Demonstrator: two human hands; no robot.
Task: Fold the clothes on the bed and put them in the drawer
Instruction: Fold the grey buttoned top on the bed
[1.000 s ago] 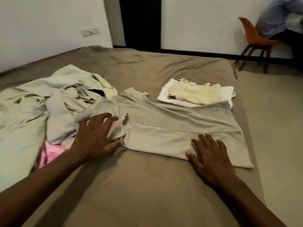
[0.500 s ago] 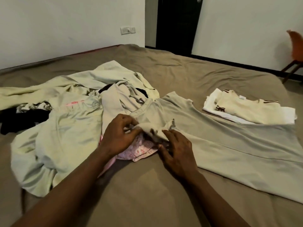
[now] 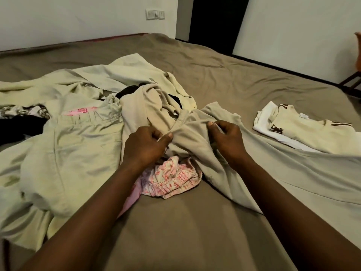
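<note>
A beige T-shirt [image 3: 283, 169] lies half folded across the bed [image 3: 224, 75], its body stretching to the right. My left hand [image 3: 145, 145] and my right hand [image 3: 227, 140] both pinch the shirt's collar end and lift it slightly, a hand's width apart. Under that raised end sits a pink patterned garment [image 3: 172, 180]. A pile of pale green and beige clothes [image 3: 74, 133] spreads to the left. Two folded tops [image 3: 304, 130], cream on white, lie stacked at the right. No drawer is in view.
Dark and patterned clothes [image 3: 21, 120] lie at the far left of the pile. A dark doorway [image 3: 213, 22] stands behind the bed. An orange chair [image 3: 357, 55] shows at the right edge. Bare sheet fills the near part of the bed.
Both hands left the flat shirt and gathered at its collar end, pinching and lifting it. They have since spread slightly apart. My view swung left, toward the pile.
</note>
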